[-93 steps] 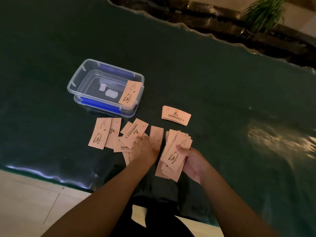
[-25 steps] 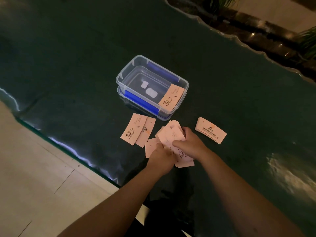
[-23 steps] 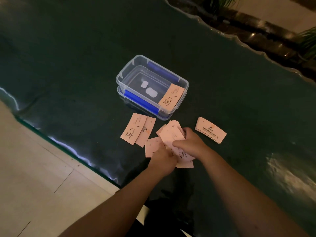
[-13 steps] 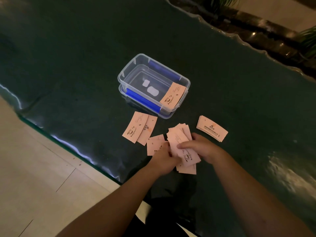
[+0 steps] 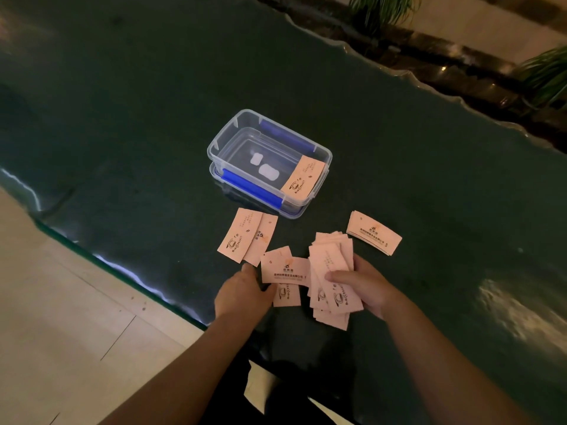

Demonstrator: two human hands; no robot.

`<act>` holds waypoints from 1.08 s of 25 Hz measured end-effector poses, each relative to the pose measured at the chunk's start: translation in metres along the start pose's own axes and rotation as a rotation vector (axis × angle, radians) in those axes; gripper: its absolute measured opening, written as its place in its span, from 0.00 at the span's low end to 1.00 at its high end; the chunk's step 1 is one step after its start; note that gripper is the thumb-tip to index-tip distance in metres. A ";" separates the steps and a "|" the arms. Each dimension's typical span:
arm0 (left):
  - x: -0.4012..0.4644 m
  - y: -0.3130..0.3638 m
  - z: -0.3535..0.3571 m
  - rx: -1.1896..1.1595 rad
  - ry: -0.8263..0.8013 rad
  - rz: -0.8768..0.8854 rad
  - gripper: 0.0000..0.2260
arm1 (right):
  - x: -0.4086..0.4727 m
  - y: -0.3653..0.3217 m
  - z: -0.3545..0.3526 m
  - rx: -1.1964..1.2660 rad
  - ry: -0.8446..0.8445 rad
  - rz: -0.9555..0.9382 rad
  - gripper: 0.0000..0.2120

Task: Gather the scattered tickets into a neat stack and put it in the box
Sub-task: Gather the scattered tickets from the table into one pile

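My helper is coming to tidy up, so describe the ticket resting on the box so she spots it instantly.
Find the clear box on the dark table. One ticket lies propped across its right rim, the only one off the table.

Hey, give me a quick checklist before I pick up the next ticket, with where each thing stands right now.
1. Right hand holds the fanned bunch: ok.
2. Bunch squared up: not ok, edges splay.
3. Left hand on the loose tickets beside the bunch: ok; firmness of grip, cannot tell.
4. Two overlapping tickets near the box collected: not ok.
5. Small stack on the right merged: not ok.
6. Box clear for the stack: not ok, one ticket lies across its rim.
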State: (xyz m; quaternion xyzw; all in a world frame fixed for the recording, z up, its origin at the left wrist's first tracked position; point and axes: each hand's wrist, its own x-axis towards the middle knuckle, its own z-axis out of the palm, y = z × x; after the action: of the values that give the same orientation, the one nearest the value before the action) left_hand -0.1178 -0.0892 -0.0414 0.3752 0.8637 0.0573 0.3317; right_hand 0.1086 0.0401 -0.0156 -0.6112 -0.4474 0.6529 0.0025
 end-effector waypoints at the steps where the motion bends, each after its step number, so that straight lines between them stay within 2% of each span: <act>1: 0.001 0.003 0.000 0.004 0.004 0.015 0.17 | 0.002 -0.008 0.005 -0.056 -0.018 -0.020 0.25; 8: 0.007 0.012 -0.002 -0.163 0.026 0.062 0.14 | 0.020 -0.044 0.049 -0.330 -0.068 -0.011 0.26; 13: 0.005 0.015 0.001 -0.484 -0.018 0.017 0.18 | 0.015 -0.034 0.071 -0.289 0.001 0.010 0.32; 17: 0.006 0.015 0.001 -0.651 -0.116 0.006 0.22 | 0.010 -0.020 0.088 -0.123 0.084 0.035 0.35; 20: 0.014 0.005 -0.009 -0.562 -0.168 0.107 0.18 | 0.010 -0.019 0.094 -0.005 0.139 0.083 0.32; 21: 0.018 0.001 -0.014 -0.480 -0.118 0.153 0.15 | 0.010 -0.018 0.096 0.030 0.147 0.101 0.30; 23: 0.031 -0.007 -0.025 -0.280 0.109 0.200 0.11 | 0.008 -0.019 0.098 0.087 0.144 0.130 0.27; 25: 0.047 -0.012 -0.035 -0.172 0.295 0.160 0.19 | 0.006 -0.018 0.099 0.126 0.139 0.138 0.26; 27: 0.061 -0.011 -0.044 -0.121 0.239 0.068 0.32 | 0.005 -0.016 0.097 0.167 0.137 0.135 0.25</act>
State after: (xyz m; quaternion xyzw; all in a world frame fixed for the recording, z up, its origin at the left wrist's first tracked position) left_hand -0.1823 -0.0484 -0.0438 0.3740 0.8789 0.1646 0.2461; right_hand 0.0204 -0.0039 -0.0247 -0.6807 -0.3480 0.6434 0.0401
